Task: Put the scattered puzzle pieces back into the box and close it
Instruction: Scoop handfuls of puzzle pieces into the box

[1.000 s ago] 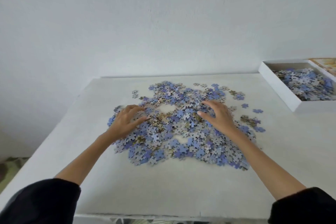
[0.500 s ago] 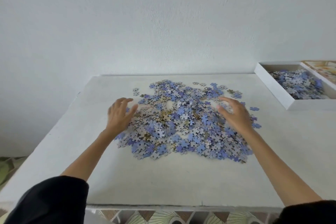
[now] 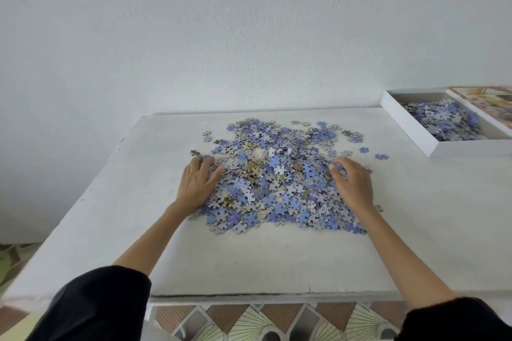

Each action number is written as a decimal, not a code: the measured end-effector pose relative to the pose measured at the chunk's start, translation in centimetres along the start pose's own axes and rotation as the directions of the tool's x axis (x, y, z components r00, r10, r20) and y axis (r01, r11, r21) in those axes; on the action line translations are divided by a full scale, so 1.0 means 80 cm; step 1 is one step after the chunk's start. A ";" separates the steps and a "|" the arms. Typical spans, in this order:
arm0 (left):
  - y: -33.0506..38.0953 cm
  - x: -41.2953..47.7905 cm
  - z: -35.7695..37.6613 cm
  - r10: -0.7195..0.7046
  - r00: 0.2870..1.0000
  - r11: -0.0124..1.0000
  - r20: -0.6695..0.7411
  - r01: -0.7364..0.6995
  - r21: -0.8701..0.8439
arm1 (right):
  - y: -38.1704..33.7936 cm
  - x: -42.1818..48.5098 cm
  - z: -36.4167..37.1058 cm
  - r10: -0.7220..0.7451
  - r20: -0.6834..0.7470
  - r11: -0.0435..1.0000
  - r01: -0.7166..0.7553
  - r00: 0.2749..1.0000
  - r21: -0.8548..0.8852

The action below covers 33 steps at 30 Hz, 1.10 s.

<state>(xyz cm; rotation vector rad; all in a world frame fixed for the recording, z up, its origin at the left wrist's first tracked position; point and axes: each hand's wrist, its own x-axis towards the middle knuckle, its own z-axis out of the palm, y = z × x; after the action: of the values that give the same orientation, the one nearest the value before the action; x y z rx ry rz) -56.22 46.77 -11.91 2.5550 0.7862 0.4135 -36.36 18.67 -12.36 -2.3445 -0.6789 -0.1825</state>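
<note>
on the white table [image 3: 144, 202] against a pale wall, the left hand [image 3: 197, 184] and right hand [image 3: 353, 184] lie spread-fingered flanking the puzzle pieces [image 3: 277, 180] mid-frame; better to sweep inward evenly, heaping them before lifting toward the open box [image 3: 410, 126] upper right.

blue puzzle pieces [image 3: 279, 174] — heaped mid-table
</note>
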 end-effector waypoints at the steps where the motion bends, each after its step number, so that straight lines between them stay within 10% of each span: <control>1: 0.004 0.000 -0.001 -0.010 1.000 0.999 0.015 0.010 -0.036 | -0.003 -0.002 -0.004 0.015 0.006 0.999 -0.016 1.000 0.049; 14: 0.000 -0.060 -0.012 0.384 0.880 0.906 0.279 -0.418 0.073 | 0.002 -0.076 -0.054 -0.064 0.494 0.978 0.153 0.867 -0.143; 33: 0.071 -0.020 0.026 0.527 0.808 0.808 0.264 -0.572 0.141 | -0.041 -0.050 -0.001 -0.292 0.450 0.879 0.423 0.844 -0.223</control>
<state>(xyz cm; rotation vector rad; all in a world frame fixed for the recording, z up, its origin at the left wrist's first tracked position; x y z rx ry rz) -54.07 40.93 -11.18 2.9478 -0.0216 0.2229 -41.46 19.02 -11.62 -2.5600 -1.3966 0.0395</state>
